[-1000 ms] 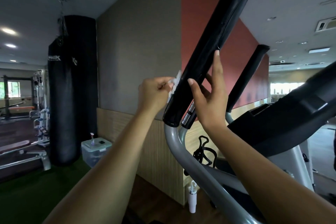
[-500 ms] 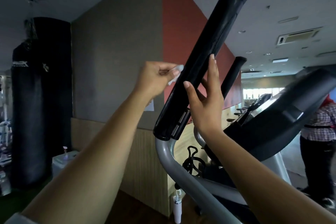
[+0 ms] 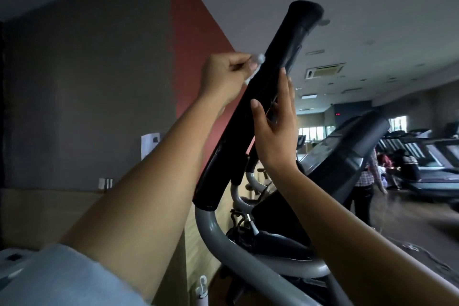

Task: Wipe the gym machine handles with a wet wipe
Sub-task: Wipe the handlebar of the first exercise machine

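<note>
White wet wipe (image 3: 83, 65) pinched in left hand (image 3: 223, 77) against black handle (image 3: 260, 107), right hand (image 3: 275, 131) open behind it.

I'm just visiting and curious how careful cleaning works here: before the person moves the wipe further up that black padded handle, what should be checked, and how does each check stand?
1. Small white wet wipe pinched in the left hand: ok.
2. Wipe touching the long black padded handle: ok.
3. Right hand steadying the handle, fingers flat against its right side: ok.
4. Handle's top end above the wipe clear of hands: ok.
5. Wipe still wet: cannot tell.
6. Lower handle already clean: cannot tell.
</note>
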